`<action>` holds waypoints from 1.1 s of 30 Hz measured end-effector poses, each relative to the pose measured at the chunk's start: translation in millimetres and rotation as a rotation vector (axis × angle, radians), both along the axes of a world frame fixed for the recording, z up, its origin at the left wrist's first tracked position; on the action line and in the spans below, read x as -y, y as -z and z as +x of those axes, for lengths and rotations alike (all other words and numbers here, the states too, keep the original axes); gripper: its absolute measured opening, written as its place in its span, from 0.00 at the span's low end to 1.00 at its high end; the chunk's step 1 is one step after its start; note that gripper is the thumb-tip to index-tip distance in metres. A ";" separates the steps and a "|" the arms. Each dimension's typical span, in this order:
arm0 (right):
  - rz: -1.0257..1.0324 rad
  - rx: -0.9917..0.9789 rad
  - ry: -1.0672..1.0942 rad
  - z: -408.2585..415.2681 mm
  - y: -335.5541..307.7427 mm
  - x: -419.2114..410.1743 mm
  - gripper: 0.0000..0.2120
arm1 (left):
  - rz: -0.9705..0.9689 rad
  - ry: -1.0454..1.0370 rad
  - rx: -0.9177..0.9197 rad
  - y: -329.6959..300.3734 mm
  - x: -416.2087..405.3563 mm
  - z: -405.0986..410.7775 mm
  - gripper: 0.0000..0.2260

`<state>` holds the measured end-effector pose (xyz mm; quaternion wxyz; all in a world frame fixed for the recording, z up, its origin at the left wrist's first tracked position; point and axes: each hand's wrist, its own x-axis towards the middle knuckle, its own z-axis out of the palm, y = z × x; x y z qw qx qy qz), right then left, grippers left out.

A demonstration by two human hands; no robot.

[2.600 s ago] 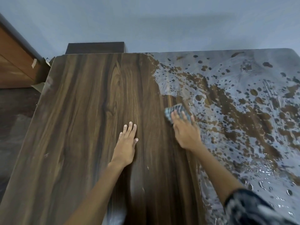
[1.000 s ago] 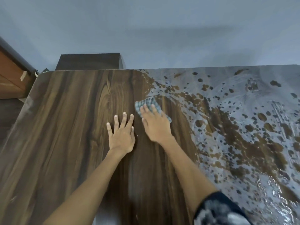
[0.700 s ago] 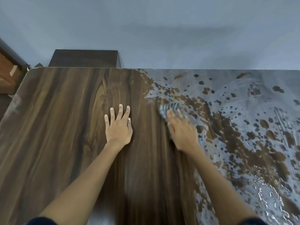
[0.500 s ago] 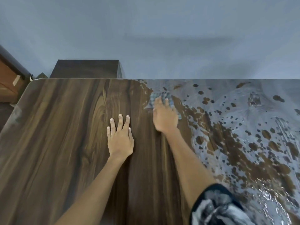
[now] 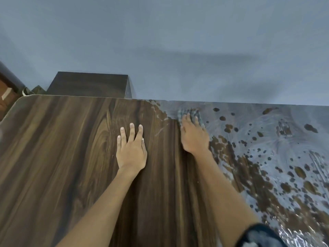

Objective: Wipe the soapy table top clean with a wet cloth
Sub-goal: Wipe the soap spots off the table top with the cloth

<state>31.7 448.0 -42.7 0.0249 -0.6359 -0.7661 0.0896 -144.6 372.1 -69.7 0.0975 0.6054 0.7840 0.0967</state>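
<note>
A dark wood-grain table top (image 5: 58, 157) fills the lower view. Its left half is bare wood, while grey soapy foam (image 5: 277, 150) with brown patches covers the right half. My right hand (image 5: 194, 138) presses a blue-grey checked cloth (image 5: 191, 113) flat against the table close to the far edge, at the border between wood and foam. The cloth shows only past the fingertips. My left hand (image 5: 131, 150) lies flat on the bare wood, fingers straight and spread, holding nothing.
A grey wall (image 5: 178, 41) rises right behind the table's far edge. A dark wooden cabinet (image 5: 89, 84) stands behind the far left corner. Brown wooden furniture (image 5: 5, 93) shows at the left border. Shiny water pools at the near right (image 5: 302, 236).
My right hand has pushed the cloth away from me, up to near the far edge, leaving a wiped strip behind it. The left hand has stayed flat in about the same place.
</note>
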 end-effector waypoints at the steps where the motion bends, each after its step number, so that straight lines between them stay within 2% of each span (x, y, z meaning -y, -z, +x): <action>1: 0.008 -0.020 -0.003 -17.1 -0.3 -4.1 0.24 | 0.016 0.015 -0.002 1.0 -2.1 -1.2 0.22; 4: 0.029 -0.098 -0.221 -50.1 6.8 34.1 0.22 | 0.086 0.028 0.022 2.5 -1.1 -5.1 0.21; 6: 0.044 -0.101 -0.362 -39.4 7.0 73.0 0.21 | 0.108 0.035 0.030 4.9 0.0 -6.0 0.22; 8: 0.042 -0.062 -0.330 -11.4 7.2 85.6 0.21 | 0.130 0.014 0.040 7.9 0.1 -4.5 0.21; 11: 0.039 0.016 -0.169 22.4 6.8 42.4 0.21 | 0.162 -0.010 0.001 13.5 -1.7 -3.3 0.21; 16: 0.032 0.026 -0.009 -14.9 1.8 -62.8 0.24 | 0.130 0.033 -0.065 13.0 -7.1 -4.6 0.24; 18: 0.064 -0.020 -0.051 -44.7 5.7 -71.4 0.24 | 0.120 0.085 -0.097 12.4 -12.1 -6.4 0.25; 20: 0.079 -0.061 -0.183 -64.6 6.3 -53.9 0.23 | 0.106 0.128 -0.117 12.0 -15.5 -8.9 0.26; 23: 0.040 -0.049 -0.375 -54.8 -0.4 -11.6 0.22 | 0.100 0.124 -0.087 13.1 -15.8 -10.1 0.27; 25: 0.033 -0.026 -0.310 -29.9 -3.1 2.0 0.22 | 0.114 0.121 -0.076 14.1 -14.8 -9.1 0.26; 28: -0.005 0.044 -0.018 -8.5 -3.0 -18.8 0.24 | 0.119 0.116 -0.062 14.6 -15.4 -9.4 0.25; 31: -0.046 0.053 0.174 -38.9 -6.1 -52.3 0.28 | 0.141 0.114 -0.023 12.8 -14.5 -8.7 0.25; 33: -0.057 0.004 0.159 -76.8 -4.7 -67.2 0.30 | 0.147 0.111 0.016 12.5 -13.3 -8.5 0.26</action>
